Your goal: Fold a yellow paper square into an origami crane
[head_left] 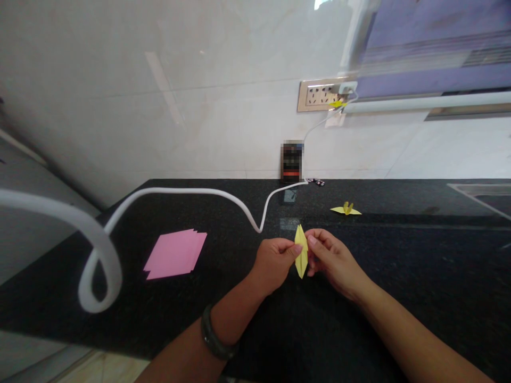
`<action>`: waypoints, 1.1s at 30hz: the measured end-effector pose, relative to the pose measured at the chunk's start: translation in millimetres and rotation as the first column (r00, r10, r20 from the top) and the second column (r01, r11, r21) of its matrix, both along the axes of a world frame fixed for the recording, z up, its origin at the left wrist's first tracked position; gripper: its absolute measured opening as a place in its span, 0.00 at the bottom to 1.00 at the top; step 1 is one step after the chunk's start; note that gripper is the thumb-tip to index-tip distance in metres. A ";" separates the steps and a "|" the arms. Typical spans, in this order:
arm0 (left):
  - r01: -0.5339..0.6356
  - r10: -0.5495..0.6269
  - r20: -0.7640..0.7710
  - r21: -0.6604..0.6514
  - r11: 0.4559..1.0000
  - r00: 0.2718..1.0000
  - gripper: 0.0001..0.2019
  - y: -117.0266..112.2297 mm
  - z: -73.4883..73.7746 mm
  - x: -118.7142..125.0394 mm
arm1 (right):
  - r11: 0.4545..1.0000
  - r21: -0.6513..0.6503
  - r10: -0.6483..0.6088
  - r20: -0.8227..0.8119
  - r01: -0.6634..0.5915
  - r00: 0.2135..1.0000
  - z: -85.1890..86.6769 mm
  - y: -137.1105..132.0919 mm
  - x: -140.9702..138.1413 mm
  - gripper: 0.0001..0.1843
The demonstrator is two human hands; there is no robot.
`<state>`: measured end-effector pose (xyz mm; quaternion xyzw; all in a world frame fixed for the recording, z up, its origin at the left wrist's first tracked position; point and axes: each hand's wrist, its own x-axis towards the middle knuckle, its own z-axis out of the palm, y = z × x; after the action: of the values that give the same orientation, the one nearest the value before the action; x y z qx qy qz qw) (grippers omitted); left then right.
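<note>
A folded piece of yellow origami paper [301, 259], long and pointed at both ends, stands upright between my hands above the dark countertop. My left hand [275, 263] pinches it from the left, thumb in front. On its right edge, the thumb and fingers of my right hand [331, 258] are closed against the paper. Behind my right hand lies a finished yellow origami crane [346, 209] with its wings spread. A stack of pink paper squares [175, 254] sits farther off to the left of my left hand.
A white cable [207, 190] loops across the left side and runs to a phone [292, 162] leaning on the tiled wall. Above it is a socket panel [302, 98] with a charger [348, 88]. A sink edge [479, 197] shows at right on the black countertop [223, 223].
</note>
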<state>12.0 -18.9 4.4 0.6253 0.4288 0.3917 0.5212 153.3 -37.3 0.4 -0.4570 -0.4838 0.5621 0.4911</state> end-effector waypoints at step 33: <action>-0.084 0.095 0.182 -0.068 0.994 0.979 0.13 3.6 -2.3 -2.3 | 0.943 0.307 -0.061 0.545 -0.131 0.836 0.6 -8.2 -1.6 0.11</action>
<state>9.7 -15.3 2.0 0.5505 0.4178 0.4581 0.5591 151.7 -45.5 1.0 -0.5002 -0.6997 0.3272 0.3914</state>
